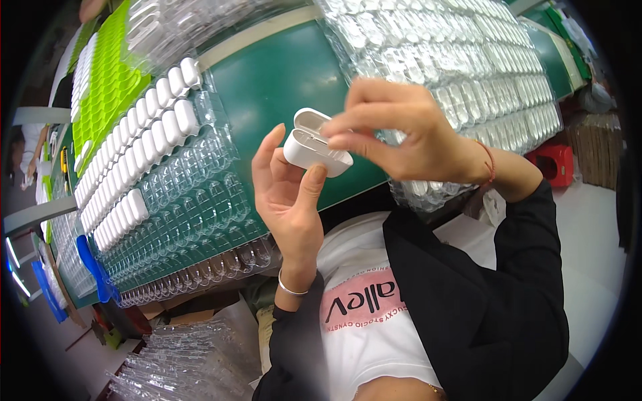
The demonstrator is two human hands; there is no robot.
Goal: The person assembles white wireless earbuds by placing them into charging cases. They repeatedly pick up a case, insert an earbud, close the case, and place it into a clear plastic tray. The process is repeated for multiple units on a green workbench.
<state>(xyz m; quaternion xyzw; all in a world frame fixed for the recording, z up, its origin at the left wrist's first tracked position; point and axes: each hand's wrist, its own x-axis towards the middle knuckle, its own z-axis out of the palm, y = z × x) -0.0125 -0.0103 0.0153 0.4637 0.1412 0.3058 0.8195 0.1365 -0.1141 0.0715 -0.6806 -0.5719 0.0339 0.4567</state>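
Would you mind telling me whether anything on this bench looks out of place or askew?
Nothing stands out. The left hand and right hand hold an open white case above the green bench; other white cases sit in orderly rows in the clear tray.

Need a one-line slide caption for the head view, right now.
Left hand cradles an open white hinged case while right hand touches it, above a green table with clear trays.

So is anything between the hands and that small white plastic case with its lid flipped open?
Nothing visible: the left hand already grips the small white open-lidded case, and the right hand touches its lid end.
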